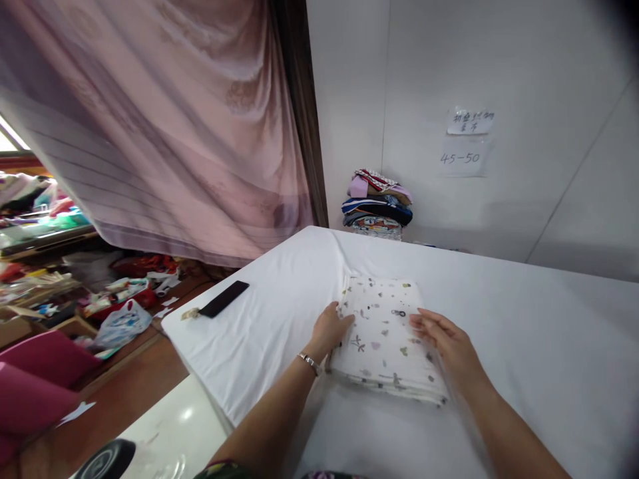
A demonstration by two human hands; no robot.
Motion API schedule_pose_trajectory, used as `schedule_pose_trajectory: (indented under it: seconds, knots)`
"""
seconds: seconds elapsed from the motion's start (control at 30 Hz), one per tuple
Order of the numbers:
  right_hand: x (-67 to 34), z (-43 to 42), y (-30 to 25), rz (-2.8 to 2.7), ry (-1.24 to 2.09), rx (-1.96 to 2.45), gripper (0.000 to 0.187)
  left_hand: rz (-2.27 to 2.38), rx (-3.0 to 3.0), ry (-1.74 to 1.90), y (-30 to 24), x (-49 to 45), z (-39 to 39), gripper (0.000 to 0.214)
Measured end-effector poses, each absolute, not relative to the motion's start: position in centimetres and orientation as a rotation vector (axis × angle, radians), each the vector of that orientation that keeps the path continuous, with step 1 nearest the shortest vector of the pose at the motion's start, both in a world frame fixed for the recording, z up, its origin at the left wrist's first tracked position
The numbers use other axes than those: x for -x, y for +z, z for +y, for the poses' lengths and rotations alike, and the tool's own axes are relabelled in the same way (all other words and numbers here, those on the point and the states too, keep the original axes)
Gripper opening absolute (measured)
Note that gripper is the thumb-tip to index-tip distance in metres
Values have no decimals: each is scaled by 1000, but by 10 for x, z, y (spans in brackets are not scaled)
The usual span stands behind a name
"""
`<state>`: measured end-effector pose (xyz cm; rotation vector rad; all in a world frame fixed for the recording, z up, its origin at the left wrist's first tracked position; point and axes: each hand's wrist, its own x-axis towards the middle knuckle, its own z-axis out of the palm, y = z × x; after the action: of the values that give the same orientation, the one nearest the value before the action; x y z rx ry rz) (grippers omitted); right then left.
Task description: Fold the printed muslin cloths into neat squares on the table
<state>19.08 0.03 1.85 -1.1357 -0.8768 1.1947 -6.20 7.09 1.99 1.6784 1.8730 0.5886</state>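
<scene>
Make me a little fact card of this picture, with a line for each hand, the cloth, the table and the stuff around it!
Cloth: folded cloth, white with small prints, lying flat
Left: left hand at the cloth's left edge, thumb on top; bracelet on the wrist
Right: right hand with fingertips at the cloth's right edge
Table: table covered in white
Also on it: dark flat rectangle, perhaps a phone
Behind: pile of folded fabrics near the wall
Wall: paper reading 45-50
</scene>
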Motion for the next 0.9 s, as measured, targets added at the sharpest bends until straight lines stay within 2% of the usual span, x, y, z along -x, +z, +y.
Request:
schedule_pose_trajectory:
  seconds: [0.13,0.33,0.47,0.53,0.6,0.7,0.8,0.9]
  knots:
    - [-174,-4,19,-939,1334,1109,41,1820,-1563,670,29,63,67,61]
    - [-165,-2,15,-759,1452,1013,43,1101,-1033,905,53,33,61,53]
    - [-186,1,20,-574,1612,827,45,713,-1233,749,51,-35,38,65]
    - [-206,0,20,-561,1699,801,46,558,-1430,612,45,-70,23,57]
    - [-224,-1,17,-577,1724,800,46,506,-1525,599,40,-94,10,43]
    - [-235,-1,9,-578,1784,793,46,548,-1589,793,41,-99,1,29]
    - [-224,2,4,-584,1814,785,42,603,-1795,1080,47,-74,9,23]
    - [-214,6,12,-636,1681,803,49,841,-1904,1236,42,-36,31,22]
